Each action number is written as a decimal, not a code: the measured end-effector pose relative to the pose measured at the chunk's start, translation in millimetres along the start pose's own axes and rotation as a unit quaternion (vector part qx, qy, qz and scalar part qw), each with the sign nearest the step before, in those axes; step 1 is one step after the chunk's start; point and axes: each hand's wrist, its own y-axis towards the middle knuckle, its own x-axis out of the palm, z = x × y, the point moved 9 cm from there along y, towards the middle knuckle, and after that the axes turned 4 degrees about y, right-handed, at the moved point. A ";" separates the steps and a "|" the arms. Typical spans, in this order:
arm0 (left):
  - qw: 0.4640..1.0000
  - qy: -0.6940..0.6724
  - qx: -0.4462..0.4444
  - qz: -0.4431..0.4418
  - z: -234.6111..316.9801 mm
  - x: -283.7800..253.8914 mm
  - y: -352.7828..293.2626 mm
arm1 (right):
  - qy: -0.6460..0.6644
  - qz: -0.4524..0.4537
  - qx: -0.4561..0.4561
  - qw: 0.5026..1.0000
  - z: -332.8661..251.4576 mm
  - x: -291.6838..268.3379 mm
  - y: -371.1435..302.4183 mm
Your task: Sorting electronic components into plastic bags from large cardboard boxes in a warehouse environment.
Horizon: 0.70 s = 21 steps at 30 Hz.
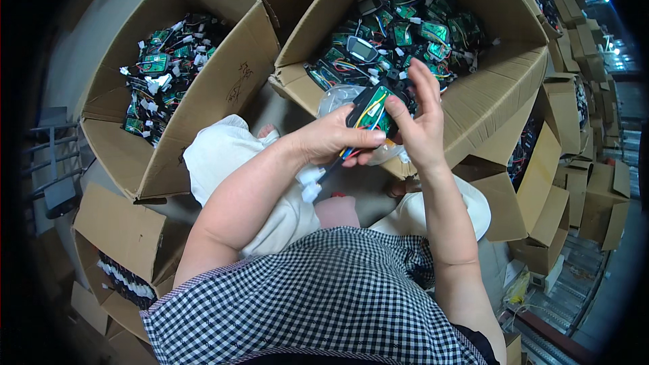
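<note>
A green circuit board in a black case (376,112) is held in front of me, with yellow, blue and red wires running across it. My left hand (341,132) grips its lower left side, thumb over the wires and fingers underneath. White plug connectors (310,181) dangle from the wire ends below that hand. My right hand (424,118) is at the board's right edge; its thumb appears to touch the board while the other fingers stretch upward, apart. Just beyond both hands, a large cardboard box (497,88) contains many similar boards, among them a unit with a grey display (362,49).
Another cardboard box (223,88) of wired boards stands at the left. A clear plastic bag (338,98) lies against the near box wall. An open carton (118,226) sits at lower left. More cartons (517,192) line the right, beside a metal roller track (574,284).
</note>
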 end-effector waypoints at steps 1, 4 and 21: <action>1.000 -0.026 0.003 0.017 0.0 -0.9 -0.9 | 0.196 0.021 0.073 0.978 13.3 4.7 -2.2; 0.997 -0.009 0.048 0.056 10.9 1.2 -0.9 | 0.285 -0.057 0.243 0.925 41.1 12.3 -4.4; 0.944 0.054 0.157 0.284 47.6 -65.7 -14.6 | -0.276 -0.059 0.344 0.896 167.0 43.8 -93.9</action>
